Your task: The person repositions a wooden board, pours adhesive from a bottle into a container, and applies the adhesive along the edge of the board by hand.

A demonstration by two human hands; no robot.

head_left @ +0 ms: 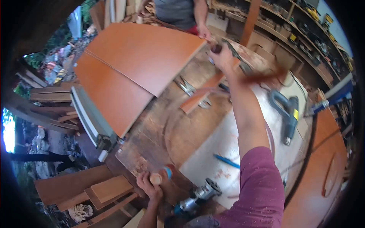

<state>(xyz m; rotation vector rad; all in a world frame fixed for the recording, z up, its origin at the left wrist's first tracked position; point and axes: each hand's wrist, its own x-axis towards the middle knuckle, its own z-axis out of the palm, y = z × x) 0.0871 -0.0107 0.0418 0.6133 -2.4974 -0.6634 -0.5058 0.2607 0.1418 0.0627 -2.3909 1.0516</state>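
My right hand point(223, 59) is stretched far across the workbench point(152, 140), its fingers closed around a small dark round object point(216, 48) near the corner of an orange-brown panel point(148, 53). Lower down, at the bench's near edge, my left hand point(149, 187) has its fingers curled round a pale round-topped object point(155, 179). Next to it is a small blue-and-white roll or container point(167, 172), partly blurred. A second orange-brown panel point(114, 95) lies partly under the first.
A co-worker point(176, 15) stands across the bench, one hand at the panel corner. On the bench are scissors point(186, 87), a wood strip point(199, 100), a blue pen point(227, 161), a heat gun point(291, 117) and a power tool point(197, 197). Boards point(72, 184) lie lower left.
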